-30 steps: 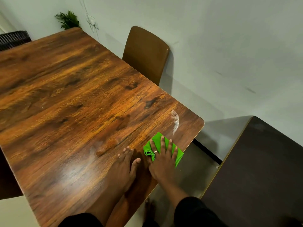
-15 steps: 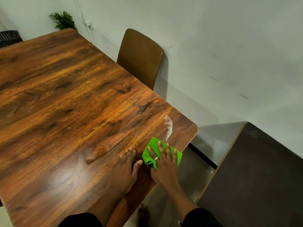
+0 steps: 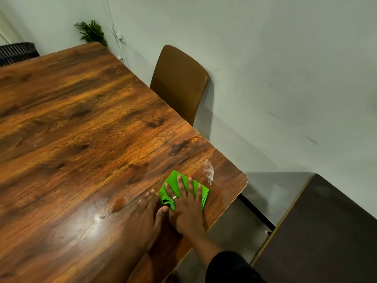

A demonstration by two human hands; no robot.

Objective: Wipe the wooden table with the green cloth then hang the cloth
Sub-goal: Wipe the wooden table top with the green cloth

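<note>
The folded green cloth (image 3: 171, 184) lies flat on the wooden table (image 3: 81, 129) near its right corner. My right hand (image 3: 186, 205) presses down on the cloth with its fingers spread straight, a ring on one finger. Just left of it my left hand (image 3: 142, 217) rests flat on the bare wood, its thumb close to the cloth's rolled edge. A whitish smear (image 3: 209, 171) marks the tabletop beyond the cloth, toward the corner.
A brown chair (image 3: 179, 82) stands against the grey wall beside the table's right edge. A dark table (image 3: 326, 231) sits at the lower right across a narrow gap of floor. A small plant (image 3: 91, 32) and a black basket (image 3: 16, 52) are at the far end.
My right hand has slid the cloth a little to the left, away from the table's edge and nearer my left hand. My left hand has stayed flat on the wood.
</note>
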